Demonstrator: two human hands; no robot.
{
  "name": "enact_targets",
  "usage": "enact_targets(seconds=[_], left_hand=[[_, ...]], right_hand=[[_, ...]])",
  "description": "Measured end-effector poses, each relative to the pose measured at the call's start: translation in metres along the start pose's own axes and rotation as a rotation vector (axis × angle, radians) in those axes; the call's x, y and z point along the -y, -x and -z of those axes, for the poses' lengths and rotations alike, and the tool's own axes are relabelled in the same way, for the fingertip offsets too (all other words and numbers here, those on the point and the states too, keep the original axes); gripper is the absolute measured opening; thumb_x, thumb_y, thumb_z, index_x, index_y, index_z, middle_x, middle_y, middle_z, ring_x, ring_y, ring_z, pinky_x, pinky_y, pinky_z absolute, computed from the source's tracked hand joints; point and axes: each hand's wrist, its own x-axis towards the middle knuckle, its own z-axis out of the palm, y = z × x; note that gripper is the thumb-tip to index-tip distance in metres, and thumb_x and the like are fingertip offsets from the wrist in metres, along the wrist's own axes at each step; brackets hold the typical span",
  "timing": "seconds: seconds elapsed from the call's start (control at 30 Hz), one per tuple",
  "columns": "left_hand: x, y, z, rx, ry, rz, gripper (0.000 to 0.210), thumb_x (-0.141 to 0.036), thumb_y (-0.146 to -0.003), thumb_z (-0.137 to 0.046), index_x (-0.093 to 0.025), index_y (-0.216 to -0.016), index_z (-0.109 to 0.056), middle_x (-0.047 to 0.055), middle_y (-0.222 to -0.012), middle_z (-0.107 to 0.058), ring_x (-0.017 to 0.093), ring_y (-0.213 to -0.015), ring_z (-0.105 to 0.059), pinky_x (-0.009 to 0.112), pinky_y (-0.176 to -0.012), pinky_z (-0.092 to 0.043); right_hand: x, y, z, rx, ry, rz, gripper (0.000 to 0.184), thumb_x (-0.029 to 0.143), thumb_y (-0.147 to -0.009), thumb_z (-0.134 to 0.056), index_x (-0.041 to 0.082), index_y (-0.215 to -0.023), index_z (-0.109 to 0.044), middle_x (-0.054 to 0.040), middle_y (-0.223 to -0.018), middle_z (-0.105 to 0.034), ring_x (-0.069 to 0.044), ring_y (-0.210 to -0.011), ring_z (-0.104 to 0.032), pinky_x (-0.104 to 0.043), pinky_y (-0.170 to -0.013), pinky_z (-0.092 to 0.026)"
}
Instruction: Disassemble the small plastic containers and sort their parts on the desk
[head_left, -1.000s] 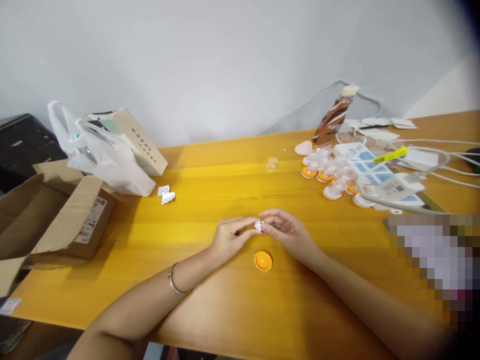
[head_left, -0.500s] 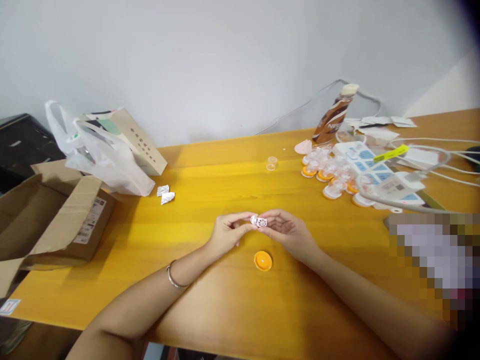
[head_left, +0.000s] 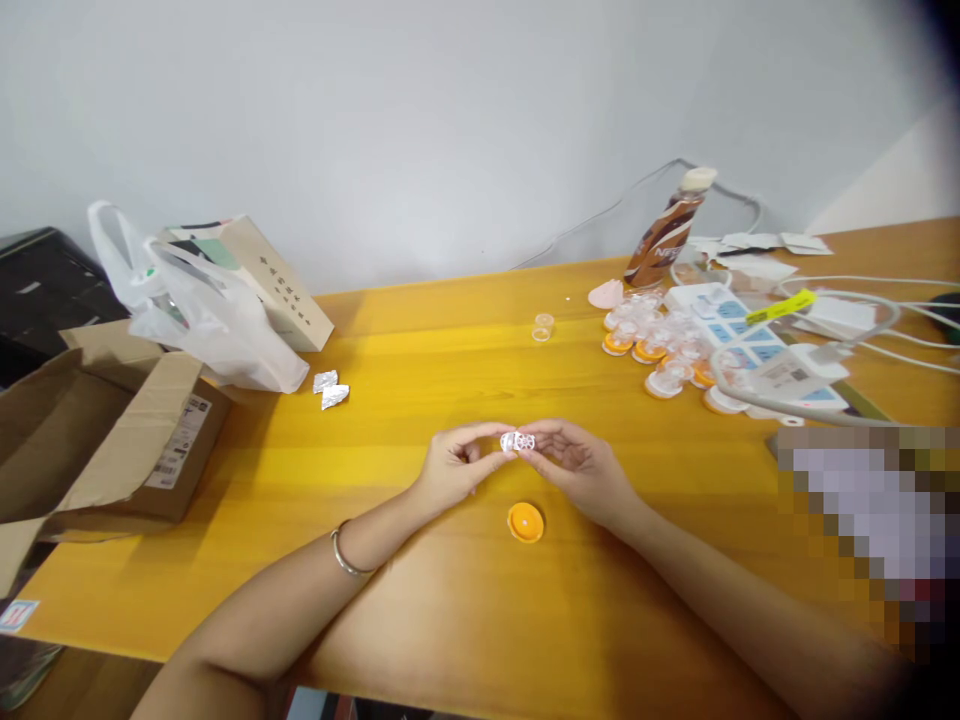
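Observation:
Over the middle of the table, a small white openwork plastic piece [head_left: 519,441] is pinched between both hands. My left hand [head_left: 455,462] grips its left end with thumb and forefinger. At its right end, my right hand [head_left: 581,468] pinches it the same way, the other fingers loosely curled. The piece has round, spoked parts; its exact kind is too small to tell. Just below the hands lies a round orange cap [head_left: 526,522] with a pale spot at its centre. Farther back on the table stands a small clear plastic cup [head_left: 543,327].
An open cardboard box [head_left: 135,440], a white plastic bag [head_left: 217,320] and crumpled foil pieces [head_left: 330,389] are at the left. To the right, several clear capsules with orange bases [head_left: 651,345] sit by a power strip [head_left: 795,375], cables and a brown drink bottle [head_left: 667,230].
The white piece has turned slightly between my fingertips, so its spoked part shows at a different angle. Both hands stay in nearly the same place.

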Motion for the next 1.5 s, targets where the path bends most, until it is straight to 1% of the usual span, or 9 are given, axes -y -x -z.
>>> enact_targets(seconds=[0.17, 0.27, 0.37, 0.5, 0.67, 0.8, 1.07, 1.33, 1.5], left_hand=[[0.002, 0.004, 0.001, -0.086, -0.190, -0.260, 0.026, -0.031, -0.076, -0.062, -0.017, -0.097, -0.068, -0.003, -0.055, -0.058, 0.002, -0.038, -0.032, 0.013, -0.038, -0.029], [0.003, 0.005, 0.002, -0.106, -0.240, -0.345, 0.024, -0.030, -0.077, -0.062, -0.017, -0.095, -0.068, -0.002, -0.061, -0.063, 0.001, -0.037, -0.033, 0.013, -0.037, -0.030], [0.003, 0.006, 0.002, -0.106, -0.238, -0.324, 0.023, -0.029, -0.076, -0.063, -0.015, -0.093, -0.067, -0.004, -0.053, -0.060, 0.001, -0.034, -0.033, 0.013, -0.036, -0.029], [0.002, 0.007, 0.001, -0.098, -0.238, -0.281, 0.023, -0.031, -0.077, -0.061, -0.016, -0.093, -0.067, -0.005, -0.052, -0.058, 0.001, -0.033, -0.036, 0.012, -0.036, -0.030], [0.004, 0.003, 0.008, -0.212, -0.157, -0.186, 0.025, -0.031, -0.078, -0.060, -0.015, -0.097, -0.065, -0.008, -0.044, -0.049, 0.002, -0.031, -0.036, 0.013, -0.034, -0.029], [0.008, 0.000, 0.009, -0.201, -0.108, -0.124, 0.027, -0.033, -0.078, -0.061, -0.015, -0.097, -0.065, -0.007, -0.046, -0.050, 0.002, -0.032, -0.035, 0.013, -0.034, -0.030], [0.012, -0.004, 0.006, -0.155, -0.037, -0.060, 0.033, -0.033, -0.079, -0.060, -0.015, -0.106, -0.064, -0.003, -0.060, -0.059, 0.001, -0.037, -0.037, 0.014, -0.040, -0.035], [0.014, -0.007, 0.004, -0.068, 0.058, -0.124, 0.034, -0.030, -0.082, -0.057, -0.017, -0.113, -0.060, 0.004, -0.084, -0.061, 0.007, -0.062, -0.054, 0.018, -0.056, -0.047], [0.012, -0.005, 0.004, -0.032, 0.052, -0.126, 0.035, -0.031, -0.081, -0.057, -0.017, -0.114, -0.061, 0.005, -0.085, -0.061, 0.010, -0.069, -0.056, 0.019, -0.059, -0.048]], right_hand=[[0.004, -0.001, 0.000, 0.012, -0.038, -0.026, 0.020, 0.029, -0.070, -0.070, 0.022, -0.087, -0.064, -0.0030, -0.084, -0.070, -0.016, -0.080, -0.065, -0.031, -0.081, -0.053], [0.008, -0.001, 0.002, 0.036, -0.088, -0.100, 0.021, 0.029, -0.067, -0.072, 0.021, -0.085, -0.066, -0.0026, -0.082, -0.071, -0.015, -0.076, -0.066, -0.030, -0.077, -0.054], [0.010, -0.001, 0.002, 0.048, -0.100, -0.157, 0.022, 0.032, -0.064, -0.074, 0.021, -0.082, -0.068, -0.0024, -0.080, -0.072, -0.015, -0.070, -0.067, -0.031, -0.072, -0.055], [0.009, -0.001, 0.003, 0.023, -0.039, -0.119, 0.023, 0.036, -0.063, -0.073, 0.020, -0.079, -0.067, -0.0026, -0.077, -0.072, -0.016, -0.068, -0.066, -0.031, -0.071, -0.055], [0.001, -0.009, 0.024, -0.177, 0.148, -0.007, 0.026, 0.039, -0.067, -0.070, 0.021, -0.086, -0.064, -0.0033, -0.079, -0.070, -0.016, -0.070, -0.065, -0.032, -0.071, -0.053], [-0.010, -0.026, 0.049, -0.293, 0.440, 0.053, 0.024, 0.040, -0.072, -0.064, 0.021, -0.086, -0.065, -0.0034, -0.077, -0.067, -0.018, -0.068, -0.062, -0.035, -0.070, -0.052], [-0.023, -0.046, 0.066, -0.277, 0.866, 0.131, 0.020, 0.034, -0.076, -0.057, 0.019, -0.087, -0.065, -0.0083, -0.081, -0.063, -0.023, -0.076, -0.060, -0.038, -0.070, -0.048], [-0.029, -0.045, 0.068, -0.261, 0.865, 0.151, 0.029, 0.034, -0.077, -0.056, 0.016, -0.100, -0.060, -0.0073, -0.081, -0.061, -0.020, -0.073, -0.057, -0.035, -0.067, -0.048], [-0.031, -0.048, 0.066, -0.285, 0.900, 0.141, 0.025, 0.039, -0.079, -0.055, 0.017, -0.087, -0.064, -0.0067, -0.078, -0.062, -0.019, -0.069, -0.057, -0.032, -0.063, -0.047]])
